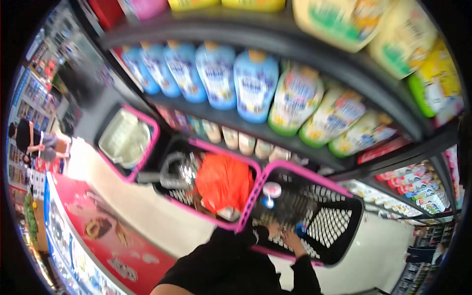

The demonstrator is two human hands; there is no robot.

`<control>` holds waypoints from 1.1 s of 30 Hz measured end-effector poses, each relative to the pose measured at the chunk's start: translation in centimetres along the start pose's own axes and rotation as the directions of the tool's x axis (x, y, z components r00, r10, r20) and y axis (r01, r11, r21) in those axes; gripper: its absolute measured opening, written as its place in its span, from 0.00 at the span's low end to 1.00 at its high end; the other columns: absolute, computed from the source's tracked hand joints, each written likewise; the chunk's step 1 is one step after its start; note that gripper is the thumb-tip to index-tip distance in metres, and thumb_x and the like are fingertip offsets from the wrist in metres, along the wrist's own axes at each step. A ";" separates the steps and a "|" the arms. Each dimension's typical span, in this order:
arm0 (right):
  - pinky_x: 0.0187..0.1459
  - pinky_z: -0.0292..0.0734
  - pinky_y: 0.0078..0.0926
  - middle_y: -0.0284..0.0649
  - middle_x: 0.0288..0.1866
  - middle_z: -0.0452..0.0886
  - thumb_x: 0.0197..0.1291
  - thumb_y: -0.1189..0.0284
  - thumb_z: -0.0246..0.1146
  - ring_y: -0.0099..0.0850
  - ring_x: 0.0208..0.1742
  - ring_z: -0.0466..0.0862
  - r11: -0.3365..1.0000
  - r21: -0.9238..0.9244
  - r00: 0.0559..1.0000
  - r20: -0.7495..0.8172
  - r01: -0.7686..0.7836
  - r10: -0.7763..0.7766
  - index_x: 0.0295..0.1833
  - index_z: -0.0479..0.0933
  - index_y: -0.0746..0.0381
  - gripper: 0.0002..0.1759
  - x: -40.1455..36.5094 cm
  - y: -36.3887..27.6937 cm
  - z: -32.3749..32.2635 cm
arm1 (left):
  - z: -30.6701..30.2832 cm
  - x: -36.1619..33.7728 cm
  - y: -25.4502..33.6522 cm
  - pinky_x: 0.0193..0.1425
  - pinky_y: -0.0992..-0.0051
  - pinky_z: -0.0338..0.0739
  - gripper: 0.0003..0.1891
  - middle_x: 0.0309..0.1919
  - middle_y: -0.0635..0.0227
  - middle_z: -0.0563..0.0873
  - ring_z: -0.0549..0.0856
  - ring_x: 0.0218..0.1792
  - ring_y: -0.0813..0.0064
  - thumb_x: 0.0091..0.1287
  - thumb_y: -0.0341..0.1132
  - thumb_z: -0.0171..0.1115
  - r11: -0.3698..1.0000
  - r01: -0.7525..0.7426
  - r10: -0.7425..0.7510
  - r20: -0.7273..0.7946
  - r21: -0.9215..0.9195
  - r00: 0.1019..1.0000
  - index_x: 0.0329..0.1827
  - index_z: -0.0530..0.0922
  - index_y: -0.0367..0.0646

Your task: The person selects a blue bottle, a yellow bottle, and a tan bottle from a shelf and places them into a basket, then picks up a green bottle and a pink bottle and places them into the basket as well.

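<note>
Two black baskets with pink rims stand side by side below a shelf. My left hand [273, 230] is low over the near side of the right basket [350, 192]; its fingers are too small and blurred to read. Beside it, my right hand [293, 241] reaches into the same basket, near a small blue item [300, 228], and whether it grips anything is unclear. That basket also holds a dark, blurred item [290, 204] and a round pink-and-white item [272, 189]. An orange-red bag [223, 182] and clear plastic packaging [179, 170] fill the middle basket [258, 173].
Blue bottles [255, 86] and green-capped bottles [296, 100] line the shelf ahead. Another pink-rimmed basket [156, 133] holds a pale container [126, 139]. A red display case [108, 228] borders the aisle at left, with a person [37, 141] farther off.
</note>
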State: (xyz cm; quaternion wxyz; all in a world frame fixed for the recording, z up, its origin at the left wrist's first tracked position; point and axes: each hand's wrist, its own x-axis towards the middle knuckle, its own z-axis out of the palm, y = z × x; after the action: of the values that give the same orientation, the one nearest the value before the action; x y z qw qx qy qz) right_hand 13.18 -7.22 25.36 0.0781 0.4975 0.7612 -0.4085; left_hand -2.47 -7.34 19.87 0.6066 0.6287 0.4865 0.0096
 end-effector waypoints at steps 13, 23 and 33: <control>0.55 0.65 0.33 0.50 0.57 0.69 0.52 0.59 0.58 0.43 0.57 0.69 0.873 0.466 0.978 -0.200 0.140 -0.050 0.57 0.65 0.65 0.30 -5.1 -14.7 1.1 | -13.6 -19.5 0.2 0.42 0.76 0.73 0.18 0.35 0.63 0.80 0.79 0.37 0.74 0.61 0.38 0.52 0.924 -0.375 0.373 0.040 0.075 0.927 0.52 0.68 0.39; 0.54 0.65 0.33 0.50 0.56 0.70 0.54 0.62 0.57 0.42 0.55 0.71 0.968 0.251 0.967 -0.249 0.008 0.057 0.58 0.65 0.64 0.27 -10.3 -21.6 4.6 | -10.9 -21.6 -1.9 0.42 0.75 0.73 0.19 0.40 0.57 0.80 0.80 0.39 0.71 0.61 0.41 0.53 0.881 -0.459 0.434 0.193 0.116 0.880 0.51 0.70 0.38; 0.55 0.65 0.33 0.50 0.56 0.70 0.54 0.62 0.57 0.41 0.55 0.71 0.909 0.406 0.873 -0.406 -0.093 0.271 0.59 0.64 0.64 0.28 -18.0 -28.1 14.2 | -6.2 -26.0 -3.9 0.44 0.72 0.72 0.22 0.38 0.56 0.79 0.79 0.40 0.66 0.58 0.44 0.53 0.859 -0.489 0.403 0.386 0.153 0.830 0.50 0.69 0.38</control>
State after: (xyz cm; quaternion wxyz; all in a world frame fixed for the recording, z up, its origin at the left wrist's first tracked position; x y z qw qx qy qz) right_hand -5.15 -34.39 40.85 -0.1592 0.6551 0.6149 -0.4091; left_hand -22.24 -19.73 33.56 0.5794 0.7874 0.2098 -0.0171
